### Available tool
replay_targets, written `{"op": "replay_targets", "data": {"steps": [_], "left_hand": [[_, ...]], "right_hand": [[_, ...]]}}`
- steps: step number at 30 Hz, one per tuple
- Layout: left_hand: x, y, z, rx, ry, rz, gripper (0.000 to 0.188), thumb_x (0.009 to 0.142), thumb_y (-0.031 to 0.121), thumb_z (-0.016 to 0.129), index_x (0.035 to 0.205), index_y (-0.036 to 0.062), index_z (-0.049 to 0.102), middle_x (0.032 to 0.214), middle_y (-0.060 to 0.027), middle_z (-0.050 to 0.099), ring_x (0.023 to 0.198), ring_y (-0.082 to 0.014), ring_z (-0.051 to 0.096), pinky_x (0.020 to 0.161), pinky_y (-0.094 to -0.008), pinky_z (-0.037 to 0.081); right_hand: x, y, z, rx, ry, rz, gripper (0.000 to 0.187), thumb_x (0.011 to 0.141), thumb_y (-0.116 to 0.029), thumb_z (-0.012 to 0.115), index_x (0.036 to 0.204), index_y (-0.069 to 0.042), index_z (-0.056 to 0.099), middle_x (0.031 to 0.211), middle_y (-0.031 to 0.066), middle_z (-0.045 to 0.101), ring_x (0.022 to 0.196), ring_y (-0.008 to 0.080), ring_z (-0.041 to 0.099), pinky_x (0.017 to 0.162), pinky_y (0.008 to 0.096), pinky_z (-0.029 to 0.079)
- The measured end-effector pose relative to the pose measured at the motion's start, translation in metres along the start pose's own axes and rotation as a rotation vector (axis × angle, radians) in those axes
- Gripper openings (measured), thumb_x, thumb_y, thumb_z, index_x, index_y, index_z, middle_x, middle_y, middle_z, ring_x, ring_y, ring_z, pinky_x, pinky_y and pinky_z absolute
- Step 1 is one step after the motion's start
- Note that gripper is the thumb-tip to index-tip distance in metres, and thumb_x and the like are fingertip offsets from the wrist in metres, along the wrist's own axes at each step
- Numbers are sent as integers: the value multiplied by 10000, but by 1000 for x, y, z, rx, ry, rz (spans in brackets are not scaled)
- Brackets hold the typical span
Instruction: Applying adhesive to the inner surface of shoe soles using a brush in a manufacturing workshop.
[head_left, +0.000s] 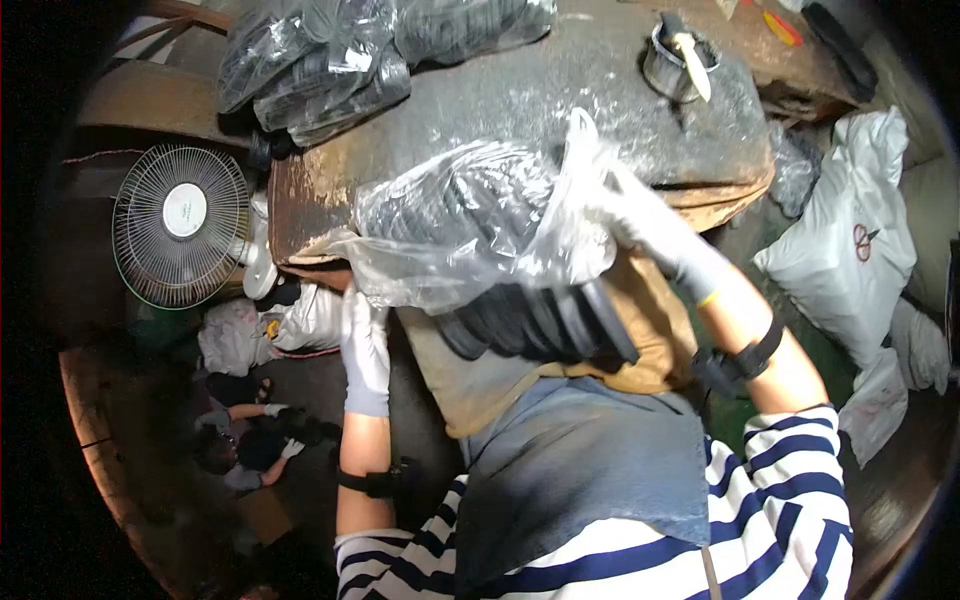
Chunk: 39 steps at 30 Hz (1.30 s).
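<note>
A clear plastic bag [420, 280] lies over the near edge of the worktable and hangs toward my lap. Inside it is a row of black ring-like pieces [480, 205], packed side by side. My right hand [640, 222], in a white glove, grips the bunched end of the bag at its right. At the bag's lower left corner, my gloved left hand [366, 345] pinches the plastic, its fingertips partly hidden by the film. Another row of black ring-like pieces [535, 325] rests on my lap, below the bag, with neither hand on it.
Several filled clear bags [320, 70] lie on the worn table [560, 60] at the far left. A metal pot [672, 75] with a pale-handled tool stands far right. A fan [182, 215] is at left, white sacks [840, 240] at right. Another person [245, 440] works lower left.
</note>
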<state>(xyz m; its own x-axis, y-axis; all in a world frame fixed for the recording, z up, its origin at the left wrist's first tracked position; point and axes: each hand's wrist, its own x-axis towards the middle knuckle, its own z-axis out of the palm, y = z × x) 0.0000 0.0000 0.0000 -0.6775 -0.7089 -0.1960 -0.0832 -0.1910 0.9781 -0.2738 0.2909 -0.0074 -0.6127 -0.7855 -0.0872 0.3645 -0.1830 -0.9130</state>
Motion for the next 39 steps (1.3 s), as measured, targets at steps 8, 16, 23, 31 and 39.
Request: {"op": "replay_targets", "data": {"steps": [8, 16, 23, 31, 39], "left_hand": [[46, -49, 62, -267, -537, -249, 478, 982, 247, 565, 1386, 7, 476, 1296, -103, 583, 1183, -183, 551, 1028, -304, 432], [-7, 26, 146, 45, -345, 37, 558, 908, 225, 650, 1369, -15, 447, 1265, -131, 608, 1126, -204, 589, 980, -319, 469], [-77, 106, 296, 218, -762, 242, 640, 843, 205, 724, 1354, -34, 422, 1238, -156, 629, 1075, -221, 623, 938, -332, 502], [-144, -2, 498, 799, -1246, 506, 1159, 705, 612, 767, 1454, -103, 247, 1292, -328, 531, 1168, -438, 568, 993, -456, 459], [-194, -107, 560, 1197, -1375, 506, 1273, 674, 748, 690, 1554, -5, 161, 1543, -318, 281, 1329, -486, 431, 1096, -502, 348]], "right_hand": [[-24, 18, 37, -717, 26, -28, 821, 721, -481, 748, 1335, 1, 492, 1163, 242, 614, 1092, 361, 608, 955, 408, 489], [-85, -6, 38, -307, 116, -67, 1141, 647, -501, 854, 1443, 96, 294, 1357, 273, 469, 1265, 362, 492, 1067, 393, 405], [-179, -22, -47, 429, 264, -280, 509, 893, -239, 707, 1321, -22, 535, 1174, 118, 648, 975, 165, 646, 843, 302, 553], [-318, 11, -119, 153, 967, -419, 723, 945, -312, 622, 1507, -56, 245, 1486, 178, 331, 1337, 300, 343, 1121, 401, 286], [-354, 73, -158, -1333, 1616, 275, 905, 929, -351, 632, 1584, -77, 70, 1643, 173, 83, 1520, 352, 50, 1240, 445, 43]]}}
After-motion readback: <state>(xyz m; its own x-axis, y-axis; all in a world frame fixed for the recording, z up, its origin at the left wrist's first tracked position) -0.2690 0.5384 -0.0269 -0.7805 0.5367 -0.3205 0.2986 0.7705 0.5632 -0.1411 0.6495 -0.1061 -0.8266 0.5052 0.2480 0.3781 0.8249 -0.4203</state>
